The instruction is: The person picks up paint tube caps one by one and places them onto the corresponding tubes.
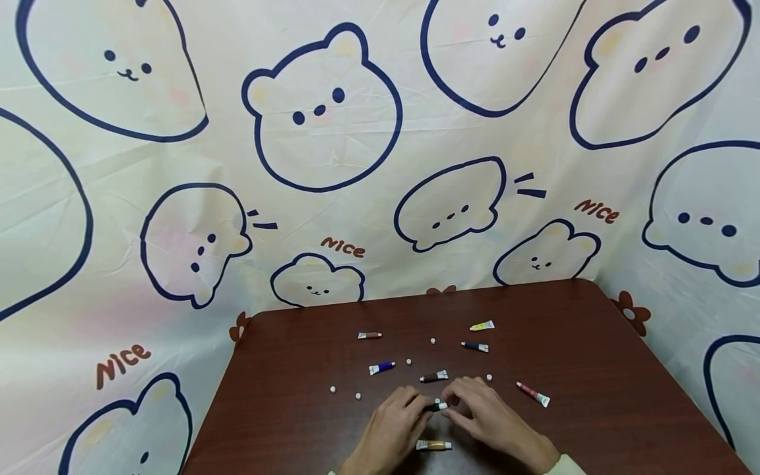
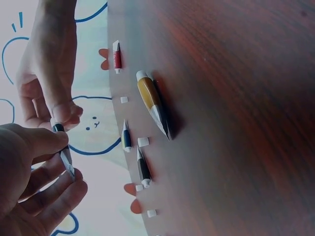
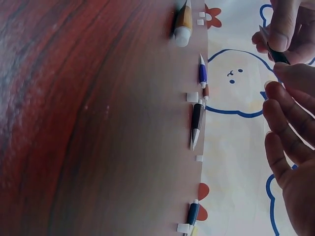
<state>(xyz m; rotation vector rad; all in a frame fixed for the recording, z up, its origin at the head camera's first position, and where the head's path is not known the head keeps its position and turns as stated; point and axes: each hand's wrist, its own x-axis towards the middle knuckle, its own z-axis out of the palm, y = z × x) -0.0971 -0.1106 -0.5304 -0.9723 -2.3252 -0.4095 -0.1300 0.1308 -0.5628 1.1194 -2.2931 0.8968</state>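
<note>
Between thumb and fingers, my left hand [image 1: 394, 422] pinches a small black paint tube [image 1: 436, 408], held level above the table. Its silver crimped end [image 2: 68, 166] points back toward the left palm in the left wrist view. My right hand [image 1: 489, 412] meets the tube from the other side, thumb and forefinger pinching the white cap [image 2: 53, 122] at its end. In the right wrist view the other right fingers [image 3: 278, 115] are spread, and the thumb partly covers the cap. An ochre paint tube [image 1: 434, 446] lies on the table just in front of the hands.
On the dark wood table [image 1: 285, 429] lie more tubes: dark brown [image 1: 434, 377], purple [image 1: 382, 368], reddish-brown [image 1: 369, 336], navy [image 1: 475, 347], yellow [image 1: 482, 326] and red [image 1: 533, 394]. Several loose white caps, one at the left [image 1: 332, 389], are scattered among them. A printed curtain [image 1: 320, 152] hangs behind.
</note>
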